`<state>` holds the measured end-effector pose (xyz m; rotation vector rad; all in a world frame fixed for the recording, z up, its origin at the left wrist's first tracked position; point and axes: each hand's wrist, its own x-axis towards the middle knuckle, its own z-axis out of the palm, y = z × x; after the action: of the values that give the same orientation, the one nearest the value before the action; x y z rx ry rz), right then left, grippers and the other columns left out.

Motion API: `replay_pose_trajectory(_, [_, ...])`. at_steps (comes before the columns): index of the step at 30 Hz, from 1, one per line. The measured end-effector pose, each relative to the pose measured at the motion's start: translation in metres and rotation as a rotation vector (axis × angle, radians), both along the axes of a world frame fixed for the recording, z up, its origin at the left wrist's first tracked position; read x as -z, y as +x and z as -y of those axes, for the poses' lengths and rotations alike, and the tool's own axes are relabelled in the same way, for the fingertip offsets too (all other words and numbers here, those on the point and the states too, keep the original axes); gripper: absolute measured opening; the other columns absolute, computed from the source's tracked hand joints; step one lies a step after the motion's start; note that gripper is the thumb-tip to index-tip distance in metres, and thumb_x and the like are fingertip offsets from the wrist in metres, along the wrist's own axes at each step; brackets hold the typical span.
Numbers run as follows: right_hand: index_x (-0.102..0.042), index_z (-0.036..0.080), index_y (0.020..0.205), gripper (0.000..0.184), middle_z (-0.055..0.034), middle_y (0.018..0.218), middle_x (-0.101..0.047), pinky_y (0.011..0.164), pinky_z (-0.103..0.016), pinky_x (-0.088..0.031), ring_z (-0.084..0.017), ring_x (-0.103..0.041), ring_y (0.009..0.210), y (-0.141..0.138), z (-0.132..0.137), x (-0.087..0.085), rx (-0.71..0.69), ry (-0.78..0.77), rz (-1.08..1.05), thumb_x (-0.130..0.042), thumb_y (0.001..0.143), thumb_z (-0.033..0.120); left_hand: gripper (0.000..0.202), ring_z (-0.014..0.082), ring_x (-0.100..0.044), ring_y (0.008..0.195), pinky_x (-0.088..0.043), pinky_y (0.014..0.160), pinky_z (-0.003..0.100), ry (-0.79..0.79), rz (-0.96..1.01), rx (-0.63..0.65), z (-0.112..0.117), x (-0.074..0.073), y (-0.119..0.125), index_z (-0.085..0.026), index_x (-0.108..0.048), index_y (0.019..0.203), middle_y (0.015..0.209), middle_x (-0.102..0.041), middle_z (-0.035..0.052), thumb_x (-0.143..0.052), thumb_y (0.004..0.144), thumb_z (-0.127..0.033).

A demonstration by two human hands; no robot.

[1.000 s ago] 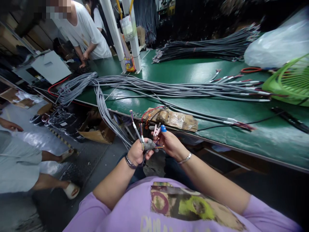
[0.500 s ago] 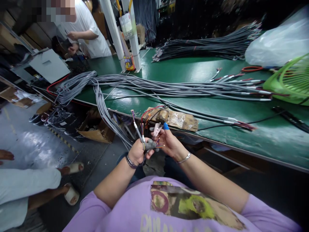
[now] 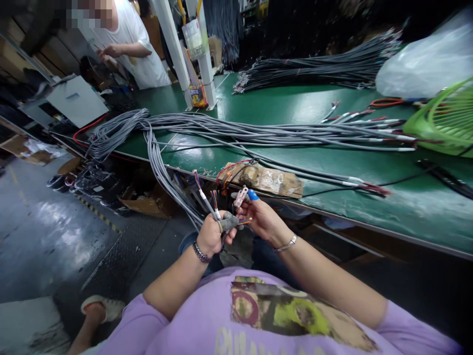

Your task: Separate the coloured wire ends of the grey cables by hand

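Observation:
My left hand (image 3: 213, 231), with a grey cover on its thumb, is closed around grey multi-core cables (image 3: 205, 201). Their white-banded ends stick up past the fingers, with fanned coloured wires (image 3: 214, 199) at the tips. More loose coloured wires (image 3: 245, 222) poke out to the right of that thumb. Close beside it, my right hand (image 3: 259, 217) pinches a small pale pink plastic piece (image 3: 241, 196), whose exact kind I cannot make out. A blue cover sits on a digit of this hand. Its other fingers are near the wire ends and partly hidden.
Long grey cables (image 3: 258, 132) lie along the green bench (image 3: 295, 111), some hanging over its front edge. A taped cardboard-coloured block (image 3: 271, 181) sits at that edge. Behind are black cables (image 3: 314, 71), a plastic bag (image 3: 428, 69) and a green basket (image 3: 443, 121). Another person (image 3: 136, 47) stands far left.
The pink piece has turned more upright in my right hand. The cable ends in my left hand have tilted left. A passer-by at lower left has mostly moved out of view.

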<state>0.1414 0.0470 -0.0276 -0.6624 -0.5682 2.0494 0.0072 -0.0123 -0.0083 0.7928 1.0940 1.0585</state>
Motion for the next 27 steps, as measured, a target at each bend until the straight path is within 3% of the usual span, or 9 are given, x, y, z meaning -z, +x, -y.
replay_pose_trajectory(5, [-0.064, 0.017, 0.074, 0.033, 0.0014, 0.064, -0.060, 0.051, -0.021, -0.043, -0.009, -0.050, 0.055, -0.002, -0.003, -0.001, 0.010, 0.029, -0.006, -0.075, 0.069, 0.049, 0.038, 0.0057, -0.040, 0.030, -0.025, 0.030, 0.017, -0.003, 0.037, -0.034, -0.004, 0.001, 0.004, -0.015, -0.051, 0.059, 0.041, -0.053, -0.0024, -0.077, 0.057, -0.042])
replay_pose_trajectory(15, [-0.068, 0.019, 0.073, 0.026, -0.0001, 0.068, -0.064, 0.059, -0.024, -0.045, -0.011, -0.055, 0.062, -0.004, -0.007, 0.006, 0.032, 0.019, -0.052, -0.077, 0.069, 0.043, 0.037, 0.0052, -0.038, 0.029, -0.023, 0.031, 0.018, -0.048, 0.091, -0.056, -0.012, 0.000, 0.006, -0.016, -0.049, 0.058, 0.039, -0.051, -0.0035, -0.077, 0.055, -0.040])
replay_pose_trajectory(27, [-0.066, 0.021, 0.081, 0.031, 0.0001, 0.071, -0.068, 0.056, -0.024, -0.048, -0.011, -0.058, 0.060, 0.000, -0.003, 0.002, -0.009, -0.058, -0.091, -0.068, 0.075, 0.052, 0.033, 0.0056, -0.039, 0.029, -0.026, 0.029, 0.017, -0.029, 0.049, -0.056, -0.005, 0.003, 0.005, -0.015, -0.054, 0.058, 0.040, -0.052, -0.0025, -0.076, 0.058, -0.039])
